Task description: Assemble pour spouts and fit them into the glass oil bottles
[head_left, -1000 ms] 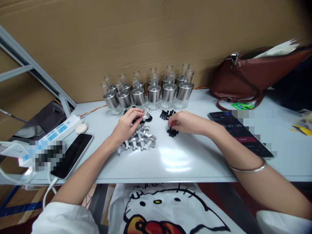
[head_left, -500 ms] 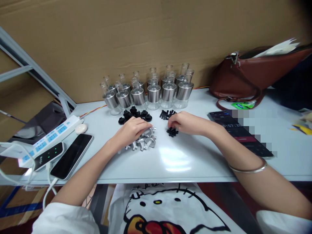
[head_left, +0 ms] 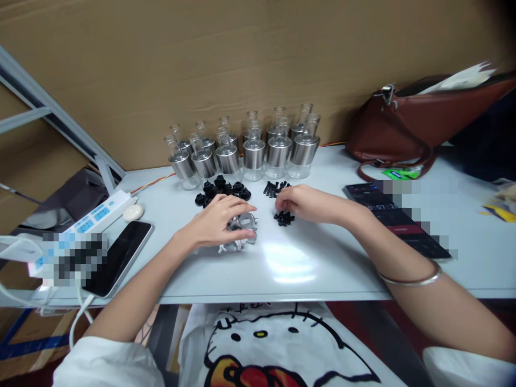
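Observation:
My left hand point(head_left: 220, 220) is over a pile of silver handle-like parts point(head_left: 246, 221), thumb and fingers spread apart on either side of one piece; no firm grip on it shows. Just behind that hand lies a heap of black stopper-like pieces point(head_left: 220, 185). My right hand point(head_left: 294, 201) has its fingertips pinched together beside a small pile of tiny black parts point(head_left: 285, 219). What those fingers hold, if anything, is hidden. Partly behind the right hand are thin black pieces point(head_left: 273, 188).
Two rows of glass bottles with steel collars point(head_left: 253, 153) stand at the back. A power strip point(head_left: 94, 212), a round white object point(head_left: 133, 213) and a phone point(head_left: 121, 258) lie at left. On the right are another phone showing a timer point(head_left: 387, 209) and a brown bag point(head_left: 435, 118).
My left hand's fingers have opened out from a closed pose over the silver parts. My right hand has stayed nearly in place, still pinched.

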{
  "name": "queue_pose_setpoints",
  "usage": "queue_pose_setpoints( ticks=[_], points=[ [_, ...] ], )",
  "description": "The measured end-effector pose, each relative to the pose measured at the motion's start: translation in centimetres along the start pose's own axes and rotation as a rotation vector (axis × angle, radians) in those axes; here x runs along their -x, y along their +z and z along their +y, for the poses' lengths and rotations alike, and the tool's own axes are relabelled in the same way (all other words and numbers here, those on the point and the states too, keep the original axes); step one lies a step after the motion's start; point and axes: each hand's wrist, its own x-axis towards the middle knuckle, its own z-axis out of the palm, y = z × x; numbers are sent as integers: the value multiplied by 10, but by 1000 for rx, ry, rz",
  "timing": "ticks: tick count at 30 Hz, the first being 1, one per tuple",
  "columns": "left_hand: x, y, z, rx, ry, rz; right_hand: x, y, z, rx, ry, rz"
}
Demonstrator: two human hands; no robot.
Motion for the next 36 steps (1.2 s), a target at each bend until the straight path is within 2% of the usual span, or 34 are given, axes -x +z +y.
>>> queue_pose_setpoints(
  ticks=[10,14,19,22,30,33,36],
  points=[
    [0,4,4,0,37,-47,0,-1,-1,-15,49,-61],
    [0,3,6,88,23,-10,0,-4,0,25,62,-5],
    [0,3,7,23,42,-13,-1,-5,-10,-111,-46,-23],
    [0,2,9,-66,68,-48,-2,-1,-14,-111,-79,-63],
    [0,3,7,-135,79,-56,-2,-1,-9,-111,-23,-132],
    [0,4,6,-142,87,-52,0,-6,-8,-141,-15,-112],
    [0,4,6,-148,92,-45,5,-13,-4,-89,60,-85]
  ],
)
